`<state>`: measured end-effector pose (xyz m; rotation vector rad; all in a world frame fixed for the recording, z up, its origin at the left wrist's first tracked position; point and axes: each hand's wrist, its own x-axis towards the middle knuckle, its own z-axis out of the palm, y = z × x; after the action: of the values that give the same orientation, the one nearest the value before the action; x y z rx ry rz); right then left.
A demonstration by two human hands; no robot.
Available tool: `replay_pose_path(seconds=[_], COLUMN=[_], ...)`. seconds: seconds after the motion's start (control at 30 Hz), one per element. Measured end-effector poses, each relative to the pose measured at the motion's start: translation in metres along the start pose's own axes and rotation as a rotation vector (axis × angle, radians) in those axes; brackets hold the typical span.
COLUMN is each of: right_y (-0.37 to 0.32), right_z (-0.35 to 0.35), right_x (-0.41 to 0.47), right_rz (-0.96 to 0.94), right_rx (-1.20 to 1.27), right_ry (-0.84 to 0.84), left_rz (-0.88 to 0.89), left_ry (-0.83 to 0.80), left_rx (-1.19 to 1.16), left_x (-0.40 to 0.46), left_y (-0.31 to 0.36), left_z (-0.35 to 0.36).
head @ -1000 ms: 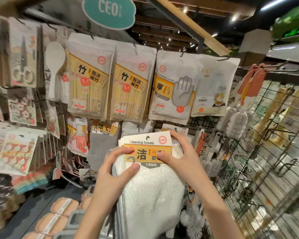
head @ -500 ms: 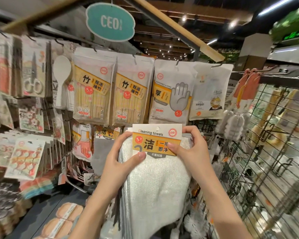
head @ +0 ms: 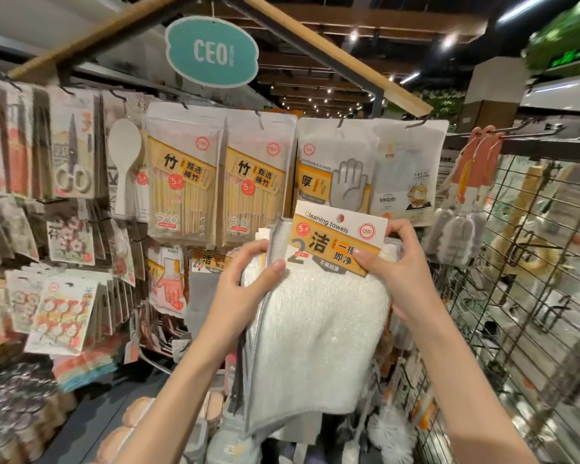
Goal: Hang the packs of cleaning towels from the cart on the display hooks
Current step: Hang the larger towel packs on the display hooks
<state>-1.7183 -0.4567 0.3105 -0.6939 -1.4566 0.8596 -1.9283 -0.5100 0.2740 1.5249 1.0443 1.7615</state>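
Observation:
I hold a stack of cleaning towel packs [head: 318, 329] up in front of the display, white and grey cloth with an orange and white header card [head: 339, 236] reading "Cleaning towels". My left hand [head: 245, 289] grips the stack's left edge, thumb on the front. My right hand [head: 399, 262] pinches the front pack's card at its right side. That front card is tilted and slid to the right of the packs behind it. Another towel pack [head: 208, 262] hangs on the display behind, left of my hands. No hook tip is visible behind the card.
Bags of bamboo sticks [head: 185, 175] and disposable gloves [head: 335, 172] hang in the row above. Scissors, a white spoon [head: 124, 155] and other goods fill the left racks. A wire grid panel [head: 533, 279] with brushes stands at the right. A teal CEO sign [head: 211, 51] hangs overhead.
Both hands have lifted the stack higher toward the display. The front pack's card has tilted and shifted right, apart from the packs behind it.

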Motion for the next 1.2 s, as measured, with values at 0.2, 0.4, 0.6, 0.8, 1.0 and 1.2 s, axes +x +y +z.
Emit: replay_pose_path(seconds=[0.2,0.4,0.6,0.8,1.0,1.2], right_y=[-0.004,-0.007,-0.007,-0.002,0.016,0.041], right_z=[-0.007,-0.012,-0.018,-0.021,-0.034,-0.042], right_x=[0.004,0.012,0.018,0.022,0.027,0.027], right_rz=[0.034,0.044,0.009,-0.033,0.032,0.020], right_rx=[0.002,-0.012,-0.071,-0.107,-0.080,-0.140], right_ry=[0.053,0.073,0.079,0.164,0.192,0.175], left_rz=[-0.033,0.006,0.034,0.038,0.087,0.121], left_ry=[-0.093,-0.047,-0.055,-0.036,0.021,0.039], left_rx=[0.152,0.133,0.166,0.101,0.107,0.137], left_x=[0.017,0.028,0.031,0.037,0.044,0.062], left_y=[0.002,0.000,-0.006,-0.010,-0.013,-0.013], left_z=[0.001,0.000,-0.003,-0.008,-0.018,-0.029])
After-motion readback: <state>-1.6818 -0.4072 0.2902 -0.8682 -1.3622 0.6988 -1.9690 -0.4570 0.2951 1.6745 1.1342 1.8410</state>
